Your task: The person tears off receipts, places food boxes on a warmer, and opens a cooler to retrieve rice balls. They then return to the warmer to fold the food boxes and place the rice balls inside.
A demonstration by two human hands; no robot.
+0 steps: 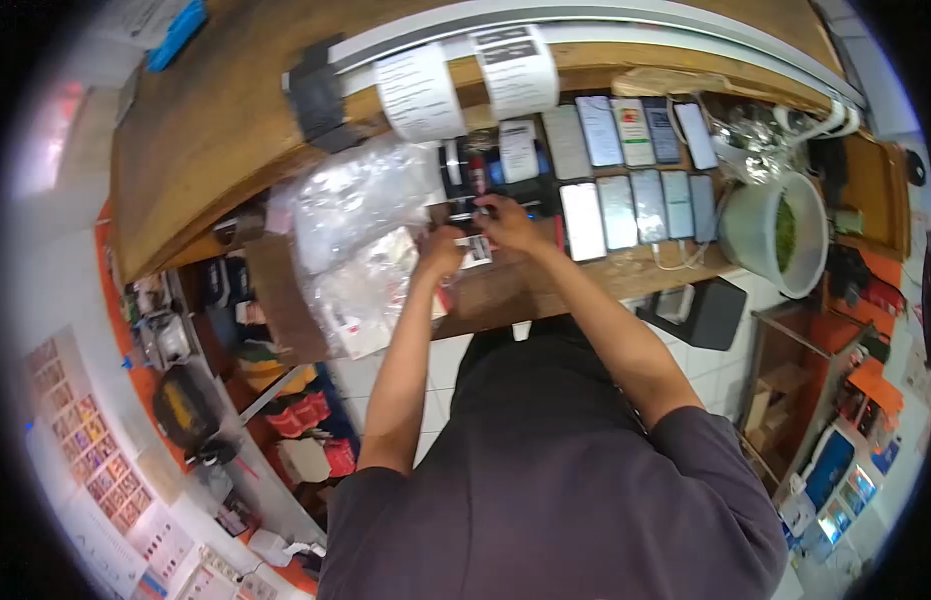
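Note:
Both my hands are over the wooden table, close together near small dark items. My left hand [443, 252] has its fingers curled beside a small black-and-white printed label [475, 251]; what it holds, if anything, is too small to make out. My right hand [508, 224] is just to the right and a little higher, its fingers bent over dark objects, and its contents are hidden too. Clear plastic wrapping [356, 205] lies left of my left hand. A phone with a white screen [585, 221] lies right of my right hand.
Two rows of phones [649, 207] lie to the right, beside a translucent bucket [807, 235]. Printed papers [420, 92] hang from the raised wooden shelf [236, 130] above. A black box [714, 314] is below the table's right edge.

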